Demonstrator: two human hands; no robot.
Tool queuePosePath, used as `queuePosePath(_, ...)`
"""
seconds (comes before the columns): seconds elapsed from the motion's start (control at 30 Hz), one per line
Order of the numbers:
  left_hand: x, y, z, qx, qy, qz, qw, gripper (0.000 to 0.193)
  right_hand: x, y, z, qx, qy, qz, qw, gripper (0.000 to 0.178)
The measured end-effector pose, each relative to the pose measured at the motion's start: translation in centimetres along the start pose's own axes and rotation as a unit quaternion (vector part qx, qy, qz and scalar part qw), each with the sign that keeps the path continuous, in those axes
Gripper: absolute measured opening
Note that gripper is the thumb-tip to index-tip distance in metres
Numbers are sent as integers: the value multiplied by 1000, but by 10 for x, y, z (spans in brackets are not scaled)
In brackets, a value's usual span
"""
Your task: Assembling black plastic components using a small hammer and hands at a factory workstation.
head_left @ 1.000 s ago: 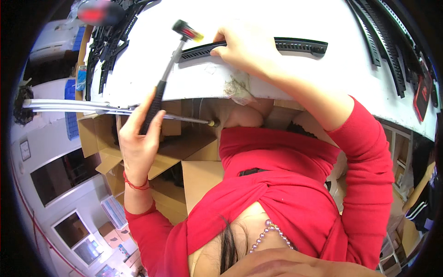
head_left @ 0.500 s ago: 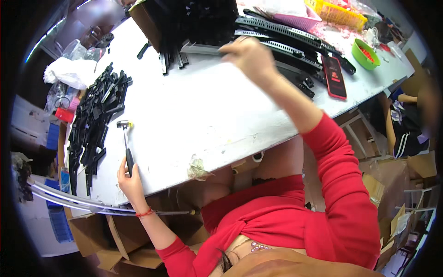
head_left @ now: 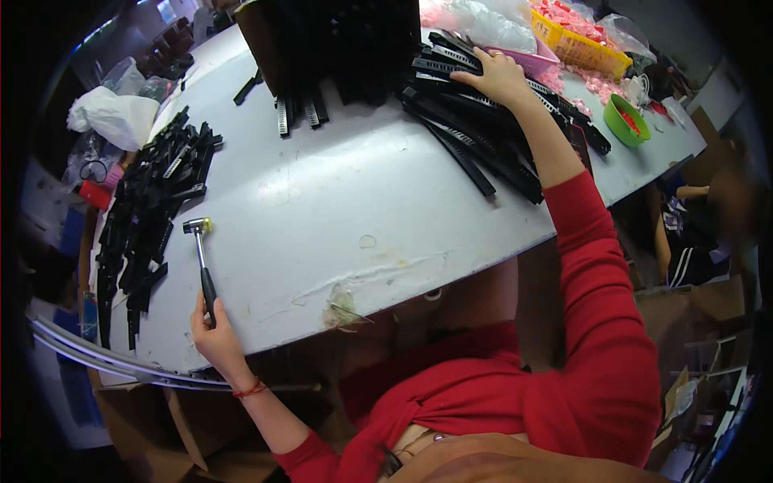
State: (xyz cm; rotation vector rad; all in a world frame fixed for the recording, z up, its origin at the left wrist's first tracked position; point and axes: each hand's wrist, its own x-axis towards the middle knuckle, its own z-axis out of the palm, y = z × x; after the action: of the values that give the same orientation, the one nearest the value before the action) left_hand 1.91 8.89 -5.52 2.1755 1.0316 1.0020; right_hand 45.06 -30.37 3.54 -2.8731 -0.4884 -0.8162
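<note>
Your white worktable is cluttered along its far edge; your left hand has its fingers wrapped round the small hammer at 8 o'clock, while your right hand lies with loosely spread fingers on the black slotted strips at 1 o'clock. You seem to be fetching the next strip, which wants a firm pinch and a pull toward the hammer; a yellow crate, a green bowl and a white plastic bag sit around the rim.

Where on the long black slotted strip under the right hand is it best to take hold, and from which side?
Grip the top black strip near its far end, where the right hand rests, coming from above. It lies flat on the pile of strips, so only its top and narrow edges show; pinching across the width probably lifts it free.
</note>
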Motion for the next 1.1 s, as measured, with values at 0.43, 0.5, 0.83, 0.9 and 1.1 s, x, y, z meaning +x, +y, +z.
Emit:
queuePosePath(0.43, -23, 119, 39, -64, -103, 284, 951, 41, -124, -15, -25, 58, -141, -37, 988, 62)
queuePosePath(0.5, -30, 153, 71, -190, -283, 252, 906, 37, -121, -16, -32, 74, -177, -38, 981, 53)
queuePosePath(0.83, -23, 163, 173, -562, -534, -191, 603, 33, -139, -148, -58, 455, -282, -163, 829, 51)
queuePosePath(0.9, -3, 136, 183, -604, -543, -197, 549, 25, -134, -148, -64, 482, -226, -146, 834, 45)
queuePosePath(1.1, 4, 148, 176, -562, -393, -290, 668, 29, -94, -54, -10, -38, -170, 13, 985, 68)
